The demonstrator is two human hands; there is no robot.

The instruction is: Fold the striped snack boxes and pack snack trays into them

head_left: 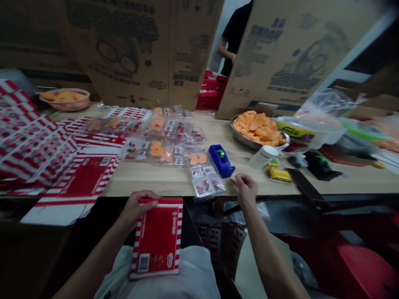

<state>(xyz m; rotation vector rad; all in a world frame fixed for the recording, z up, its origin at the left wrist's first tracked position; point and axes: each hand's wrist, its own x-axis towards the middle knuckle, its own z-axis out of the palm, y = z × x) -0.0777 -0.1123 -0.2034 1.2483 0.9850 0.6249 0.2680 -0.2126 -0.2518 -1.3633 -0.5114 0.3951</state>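
Note:
My left hand (137,206) grips the top edge of a red box with red-and-white striped sides (157,237), which rests on my lap. My right hand (246,189) hovers at the table's front edge with its fingers curled and pinched; I cannot see anything in them. It is right beside a clear plastic bag of small packets and orange snacks (204,176), which hangs a little over the edge. A blue tape dispenser (222,160) stands just behind that bag.
Flat red-and-white striped cartons (34,145) are stacked at left. More filled clear bags (158,137) lie mid-table. A metal bowl of orange snacks (258,129) stands at right, another bowl (65,98) at far left. Large cardboard boxes (140,50) line the back. A person in black (233,37) stands behind.

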